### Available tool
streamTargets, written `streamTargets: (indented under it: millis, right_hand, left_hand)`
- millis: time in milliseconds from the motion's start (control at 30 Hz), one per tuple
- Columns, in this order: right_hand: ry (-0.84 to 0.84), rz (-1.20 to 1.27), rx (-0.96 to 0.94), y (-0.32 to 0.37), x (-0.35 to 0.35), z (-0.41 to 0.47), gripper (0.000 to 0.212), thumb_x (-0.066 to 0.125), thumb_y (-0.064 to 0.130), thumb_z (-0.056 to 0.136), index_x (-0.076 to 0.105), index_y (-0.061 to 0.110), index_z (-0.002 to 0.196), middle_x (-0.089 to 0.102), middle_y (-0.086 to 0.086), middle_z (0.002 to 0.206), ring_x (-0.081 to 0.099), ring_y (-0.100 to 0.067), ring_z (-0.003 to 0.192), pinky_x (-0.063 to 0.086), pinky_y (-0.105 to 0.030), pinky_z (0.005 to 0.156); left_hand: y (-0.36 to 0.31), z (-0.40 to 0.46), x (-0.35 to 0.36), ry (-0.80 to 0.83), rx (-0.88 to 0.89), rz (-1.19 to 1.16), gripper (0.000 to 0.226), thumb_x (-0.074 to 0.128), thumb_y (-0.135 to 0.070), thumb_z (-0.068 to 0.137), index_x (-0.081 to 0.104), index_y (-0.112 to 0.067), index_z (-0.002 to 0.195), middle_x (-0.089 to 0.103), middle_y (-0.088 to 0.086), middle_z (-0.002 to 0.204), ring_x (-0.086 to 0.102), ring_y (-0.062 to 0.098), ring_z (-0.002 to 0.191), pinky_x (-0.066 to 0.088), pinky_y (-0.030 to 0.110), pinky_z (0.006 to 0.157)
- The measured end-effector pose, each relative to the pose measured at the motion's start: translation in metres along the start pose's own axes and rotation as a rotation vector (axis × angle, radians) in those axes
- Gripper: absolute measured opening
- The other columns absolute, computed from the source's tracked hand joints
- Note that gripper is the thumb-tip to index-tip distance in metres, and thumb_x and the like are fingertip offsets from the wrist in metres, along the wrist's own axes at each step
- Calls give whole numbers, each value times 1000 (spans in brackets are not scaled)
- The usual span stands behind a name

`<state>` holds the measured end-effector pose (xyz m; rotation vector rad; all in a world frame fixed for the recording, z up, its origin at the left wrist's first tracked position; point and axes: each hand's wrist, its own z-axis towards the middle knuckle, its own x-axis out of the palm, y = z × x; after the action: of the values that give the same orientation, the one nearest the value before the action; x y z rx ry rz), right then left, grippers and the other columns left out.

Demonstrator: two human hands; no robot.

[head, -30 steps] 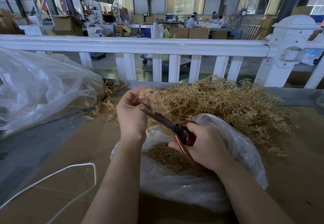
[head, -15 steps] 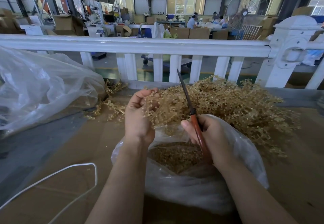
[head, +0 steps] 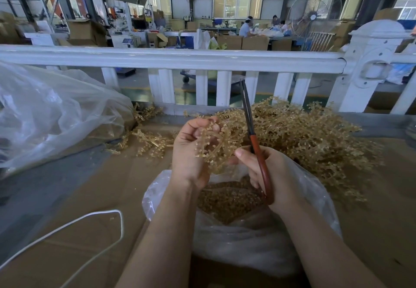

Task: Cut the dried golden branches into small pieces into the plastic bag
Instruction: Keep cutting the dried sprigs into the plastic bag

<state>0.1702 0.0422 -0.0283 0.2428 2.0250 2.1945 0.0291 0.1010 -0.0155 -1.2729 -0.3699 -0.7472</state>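
My left hand (head: 189,152) grips a golden branch (head: 216,146) above the open plastic bag (head: 243,242), whose bottom is covered with cut golden pieces (head: 225,200). My right hand (head: 270,175) grips red-handled scissors (head: 258,152); their closed blades point straight up, away from me, just right of the held branch. A large heap of golden branches (head: 315,139) lies on the table behind and to the right of the bag.
A big crumpled clear plastic sheet (head: 49,112) lies at the left. A few loose branches (head: 148,141) lie beside it. A white cord (head: 90,224) loops over the brown cardboard tabletop (head: 74,197). A white railing (head: 171,60) borders the far edge.
The scissors swung from cutting across the branch to pointing upward with blades closed. My left hand opened a little and turned the branch; my right hand moved close beside it.
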Motion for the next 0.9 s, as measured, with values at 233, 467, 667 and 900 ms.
streamTargets:
  millis: [233,467,667,900]
  right_hand:
    - [-27,37,-5,-5,-3,2,6,73,19,89,75,16,93,54,9,47,43,-6,38,32,-25,42]
    - [99,7,-21,3,-2,-4,5,66,11,93,68,9,97,72,-4,68,36,-15,44,27,-33,48]
    - [215,-38,-50,10,-6,-8,10,62,10,94,69,7,102,71,-6,72,39,-17,48,33,-27,48]
    - [335,24,-64,2,-9,-3,22,71,21,86,61,3,95,71,-6,72,39,-23,50,38,-22,46]
  left_hand:
    - [2,1,-1,44,-97,-23,25,72,-1,68,74,-26,71,77,1,93,72,12,79,57,26,62]
    - [-3,0,-1,-26,-133,-18,19,73,-4,70,72,-22,72,76,3,84,70,17,63,54,29,47]
    - [-2,0,-2,-148,-88,152,26,59,11,87,65,-15,86,73,4,78,66,18,62,52,26,50]
    - [-4,-1,2,-183,-61,268,26,63,9,86,67,-13,98,72,11,90,67,22,67,52,30,50]
